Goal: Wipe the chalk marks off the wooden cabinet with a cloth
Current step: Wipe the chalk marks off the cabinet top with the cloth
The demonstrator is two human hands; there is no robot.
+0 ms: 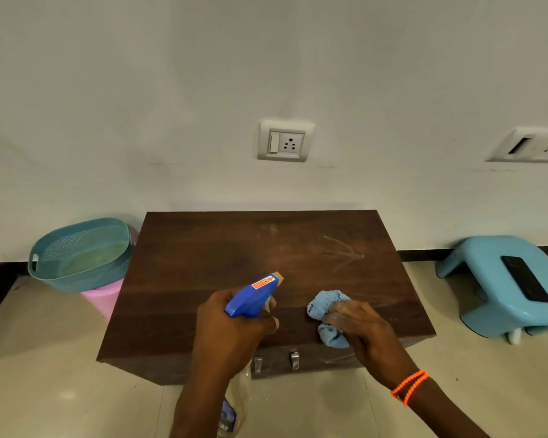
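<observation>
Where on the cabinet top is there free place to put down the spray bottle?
The left half of the cabinet top is bare, from the back edge to the front. The back right holds only chalk marks. The front right is crowded: the right hand presses the blue cloth there, and the left hand holds the spray bottle beside it.

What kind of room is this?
Probably a room in a home. There are wall sockets above a low wooden cabinet, a tiled floor, and a plastic stool and laundry-style basket beside it.
</observation>
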